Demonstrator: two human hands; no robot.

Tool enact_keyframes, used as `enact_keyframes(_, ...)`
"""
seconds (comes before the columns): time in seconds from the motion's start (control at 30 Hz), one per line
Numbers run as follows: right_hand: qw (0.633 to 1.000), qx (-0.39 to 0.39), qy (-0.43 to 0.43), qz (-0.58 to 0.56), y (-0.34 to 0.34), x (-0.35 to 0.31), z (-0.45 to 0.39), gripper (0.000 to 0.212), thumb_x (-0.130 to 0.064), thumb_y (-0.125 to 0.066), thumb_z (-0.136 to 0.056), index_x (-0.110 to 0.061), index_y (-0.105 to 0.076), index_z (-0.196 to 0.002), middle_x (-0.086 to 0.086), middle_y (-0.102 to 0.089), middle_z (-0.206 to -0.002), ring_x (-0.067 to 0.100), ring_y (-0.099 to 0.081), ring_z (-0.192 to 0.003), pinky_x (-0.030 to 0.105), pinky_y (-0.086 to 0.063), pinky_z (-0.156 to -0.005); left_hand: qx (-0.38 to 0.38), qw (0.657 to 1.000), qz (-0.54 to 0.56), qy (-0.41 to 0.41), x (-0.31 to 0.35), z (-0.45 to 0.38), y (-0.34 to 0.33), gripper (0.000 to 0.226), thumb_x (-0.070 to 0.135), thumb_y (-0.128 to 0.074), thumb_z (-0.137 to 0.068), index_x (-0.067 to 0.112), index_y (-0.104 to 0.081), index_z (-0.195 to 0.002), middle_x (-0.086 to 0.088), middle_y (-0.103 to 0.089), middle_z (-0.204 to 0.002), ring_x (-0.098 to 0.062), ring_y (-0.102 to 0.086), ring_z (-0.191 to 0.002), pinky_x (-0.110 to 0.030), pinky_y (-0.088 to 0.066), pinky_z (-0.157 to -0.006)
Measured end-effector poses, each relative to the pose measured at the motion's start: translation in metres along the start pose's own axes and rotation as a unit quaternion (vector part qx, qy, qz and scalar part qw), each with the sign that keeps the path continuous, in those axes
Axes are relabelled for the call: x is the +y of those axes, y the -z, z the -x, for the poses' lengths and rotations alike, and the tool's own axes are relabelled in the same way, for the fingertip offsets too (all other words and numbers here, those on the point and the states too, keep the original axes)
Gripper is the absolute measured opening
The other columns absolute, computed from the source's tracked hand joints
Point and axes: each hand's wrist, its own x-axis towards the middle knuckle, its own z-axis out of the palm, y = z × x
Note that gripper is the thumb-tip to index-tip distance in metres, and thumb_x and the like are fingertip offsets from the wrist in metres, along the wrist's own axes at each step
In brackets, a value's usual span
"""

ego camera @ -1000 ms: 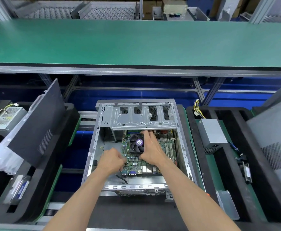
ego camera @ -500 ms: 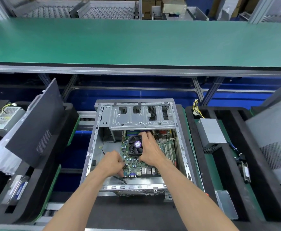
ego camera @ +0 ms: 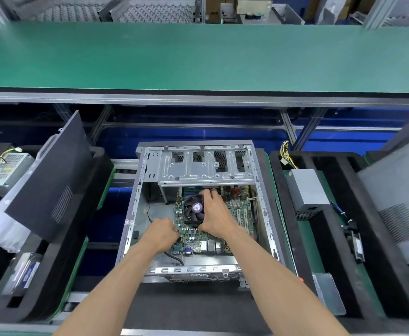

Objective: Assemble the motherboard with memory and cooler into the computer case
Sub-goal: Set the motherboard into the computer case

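The right hand (ego camera: 214, 212) grips the black cooler (ego camera: 193, 209), fingers reaching over its far edge and thumb curled along its near side, the fan with its purple hub label showing just left of the palm. The cooler sits on the green motherboard (ego camera: 235, 214), which lies inside the open computer case (ego camera: 135, 202) under both hands. The left hand (ego camera: 161, 231) is curled at the board's left edge, just beside the right hand's thumb, pinching that edge as far as can be seen; the fingertips themselves are hidden behind the knuckles. A black cable (ego camera: 174, 258) runs out from under the left hand toward the near wall of the case. Beyond the right hand's fingertips, memory sticks (ego camera: 193, 189) show as a green strip tucked under the metal drive cage (ego camera: 205, 168) that spans the far end of the case. To the right of the right wrist the board's expansion slots and a small silver heatsink are visible; below both hands the rear ports line the board's near edge. Well to the right of the grip, a grey power supply (ego camera: 306, 192) rests in a black foam tray (ego camera: 344, 238); well to the left, a dark side panel (ego camera: 53, 180) leans in another foam tray (ego camera: 53, 275). A green conveyor belt (ego camera: 198, 54) crosses beyond the case.
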Motion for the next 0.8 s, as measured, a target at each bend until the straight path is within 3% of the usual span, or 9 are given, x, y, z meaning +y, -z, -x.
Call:
enact_keyframes(0.2,1.0,-0.008,-0.009,-0.004,-0.003,0.0011,-0.0038,0.099,-0.015,-0.092,-0.061,-0.011,-0.031,-0.138,0.012,-0.042,-0.129,0.028,-0.047,-0.115,0.037,-0.048,-0.098,-0.01,1.0,0.027,0.007,0.0006,0.0014,0.0001,0.031,0.015,-0.057,-0.092,0.003,-0.064,-0.065,-0.009,-0.061,-0.061,-0.025,-0.058,-0.063,-0.038,-0.054,-0.069)
enact_keyframes(0.53,1.0,-0.011,-0.011,-0.012,-0.007,0.006,-0.0046,0.101,-0.017,-0.093,-0.061,-0.014,-0.03,-0.139,0.012,-0.039,-0.133,0.031,-0.046,-0.121,0.039,-0.047,-0.102,-0.009,1.0,0.012,0.006,0.0006,0.0024,0.0016,0.042,0.008,-0.06,-0.085,0.011,-0.042,-0.047,-0.007,-0.047,-0.047,-0.022,-0.045,-0.049,-0.03,-0.043,-0.052)
enact_keyframes(0.8,1.0,-0.006,-0.005,-0.009,-0.0074,0.0073,-0.004,0.097,-0.018,-0.092,-0.06,-0.014,-0.031,-0.136,0.011,-0.04,-0.129,0.029,-0.048,-0.114,0.04,-0.049,-0.095,-0.015,0.999,0.029,0.014,0.0029,0.0039,0.0044,0.026,0.016,-0.067,-0.087,-0.001,-0.073,-0.069,-0.007,-0.062,-0.056,-0.023,-0.065,-0.063,-0.032,-0.054,-0.059)
